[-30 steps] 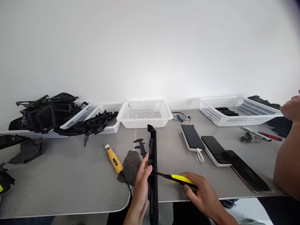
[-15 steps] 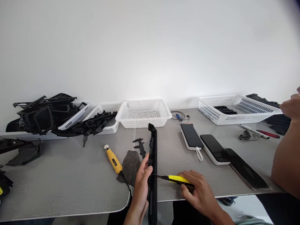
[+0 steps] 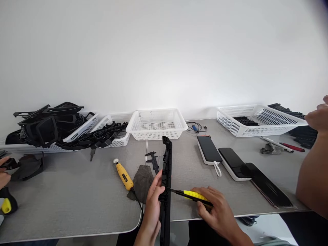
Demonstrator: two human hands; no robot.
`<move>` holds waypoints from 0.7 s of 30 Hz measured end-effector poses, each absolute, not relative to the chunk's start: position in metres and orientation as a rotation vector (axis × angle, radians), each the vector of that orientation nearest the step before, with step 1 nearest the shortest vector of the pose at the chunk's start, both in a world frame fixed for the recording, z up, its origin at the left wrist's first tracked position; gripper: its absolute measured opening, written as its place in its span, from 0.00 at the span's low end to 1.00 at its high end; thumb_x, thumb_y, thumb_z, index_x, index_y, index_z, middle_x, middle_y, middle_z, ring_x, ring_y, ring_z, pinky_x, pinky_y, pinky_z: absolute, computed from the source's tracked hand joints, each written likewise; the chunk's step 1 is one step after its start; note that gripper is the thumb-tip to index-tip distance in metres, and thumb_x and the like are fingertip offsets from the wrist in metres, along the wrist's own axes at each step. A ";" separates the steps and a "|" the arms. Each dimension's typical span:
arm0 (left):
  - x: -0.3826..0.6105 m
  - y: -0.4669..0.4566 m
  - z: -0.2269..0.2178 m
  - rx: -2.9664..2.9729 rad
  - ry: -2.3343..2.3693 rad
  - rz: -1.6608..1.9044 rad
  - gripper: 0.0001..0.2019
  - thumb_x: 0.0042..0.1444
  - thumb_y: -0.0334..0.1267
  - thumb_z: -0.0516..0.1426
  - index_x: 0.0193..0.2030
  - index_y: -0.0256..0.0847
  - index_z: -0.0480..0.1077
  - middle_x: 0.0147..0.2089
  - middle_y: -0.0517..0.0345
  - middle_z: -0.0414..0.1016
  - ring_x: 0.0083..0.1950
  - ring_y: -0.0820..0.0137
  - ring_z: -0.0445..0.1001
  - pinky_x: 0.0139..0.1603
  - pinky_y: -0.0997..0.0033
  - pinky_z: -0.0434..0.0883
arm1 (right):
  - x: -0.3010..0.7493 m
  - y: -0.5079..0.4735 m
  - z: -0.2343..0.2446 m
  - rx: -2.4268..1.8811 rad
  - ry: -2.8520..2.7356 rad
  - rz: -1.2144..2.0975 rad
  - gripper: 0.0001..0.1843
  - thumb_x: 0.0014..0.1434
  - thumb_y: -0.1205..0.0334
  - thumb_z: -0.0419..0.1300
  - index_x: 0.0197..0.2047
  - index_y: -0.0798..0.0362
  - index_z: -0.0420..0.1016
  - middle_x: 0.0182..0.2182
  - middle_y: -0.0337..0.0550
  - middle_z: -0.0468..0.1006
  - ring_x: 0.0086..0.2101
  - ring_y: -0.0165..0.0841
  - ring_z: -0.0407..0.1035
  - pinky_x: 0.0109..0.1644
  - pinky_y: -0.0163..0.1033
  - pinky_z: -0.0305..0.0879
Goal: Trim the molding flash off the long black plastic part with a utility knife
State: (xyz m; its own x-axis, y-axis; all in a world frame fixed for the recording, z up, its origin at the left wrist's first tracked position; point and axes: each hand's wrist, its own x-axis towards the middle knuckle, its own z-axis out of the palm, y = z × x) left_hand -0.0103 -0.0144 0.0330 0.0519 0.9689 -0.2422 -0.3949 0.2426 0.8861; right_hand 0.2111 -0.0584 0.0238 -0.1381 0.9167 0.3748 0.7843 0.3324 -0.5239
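Observation:
My left hand (image 3: 154,200) is closed around a long black plastic trim part (image 3: 167,171), which stands lengthwise over the table's front edge. In my right hand (image 3: 217,208) is a yellow and black utility knife (image 3: 196,196). Its thin blade points left and its tip meets the side of the part, near my left thumb. Behind my left hand lie a grey cloth (image 3: 142,182) and a black caliper (image 3: 153,160). To their left is a yellow rotary tool (image 3: 124,176) with a white tip and a cord.
A white basket (image 3: 156,136) stands by the wall, with baskets of black parts (image 3: 51,128) further left. On the right are phones (image 3: 209,148), a basket (image 3: 252,131) and pens (image 3: 292,147). Co-workers show at both sides: a hand (image 3: 3,174) left, an arm (image 3: 314,171) right.
The knife tip has shifted slightly up and left along the part, which has turned a little in my left hand. At far left, a co-worker's hand has come into view.

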 end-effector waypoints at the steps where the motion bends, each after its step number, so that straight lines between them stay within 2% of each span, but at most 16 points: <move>1: -0.010 -0.015 0.035 0.698 0.991 1.170 0.28 0.56 0.41 0.60 0.66 0.49 0.76 0.67 0.52 0.78 0.70 0.48 0.70 0.70 0.53 0.68 | 0.211 -0.058 0.023 -1.482 -1.969 0.258 0.20 0.61 0.65 0.53 0.49 0.49 0.84 0.41 0.44 0.88 0.35 0.37 0.81 0.39 0.41 0.74; 10: -0.010 -0.018 0.042 0.629 0.938 1.132 0.30 0.54 0.38 0.61 0.65 0.49 0.76 0.68 0.54 0.76 0.70 0.47 0.70 0.63 0.55 0.73 | 0.210 -0.055 0.020 -1.507 -1.840 0.201 0.17 0.64 0.62 0.55 0.49 0.49 0.85 0.41 0.44 0.89 0.36 0.38 0.82 0.42 0.41 0.76; 16: -0.009 -0.019 0.040 0.657 0.924 1.134 0.30 0.54 0.39 0.60 0.65 0.49 0.75 0.68 0.55 0.76 0.70 0.48 0.70 0.67 0.55 0.70 | 0.211 -0.055 0.021 -1.560 -1.777 0.212 0.18 0.64 0.61 0.56 0.49 0.50 0.85 0.42 0.44 0.89 0.39 0.39 0.83 0.43 0.41 0.77; 21: -0.008 -0.019 0.041 0.682 0.935 1.120 0.31 0.53 0.38 0.61 0.66 0.48 0.74 0.69 0.54 0.76 0.73 0.49 0.67 0.72 0.55 0.64 | 0.212 -0.054 0.018 -1.580 -1.718 0.198 0.18 0.64 0.59 0.56 0.49 0.48 0.86 0.42 0.43 0.89 0.40 0.40 0.84 0.44 0.42 0.79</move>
State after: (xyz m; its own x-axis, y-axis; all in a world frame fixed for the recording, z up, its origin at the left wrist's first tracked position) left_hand -0.0077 -0.0191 0.0411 0.1468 0.9505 -0.2739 -0.4390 0.3108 0.8430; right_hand 0.2119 -0.0541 0.0181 0.0748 0.9004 0.4285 0.7790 0.2155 -0.5888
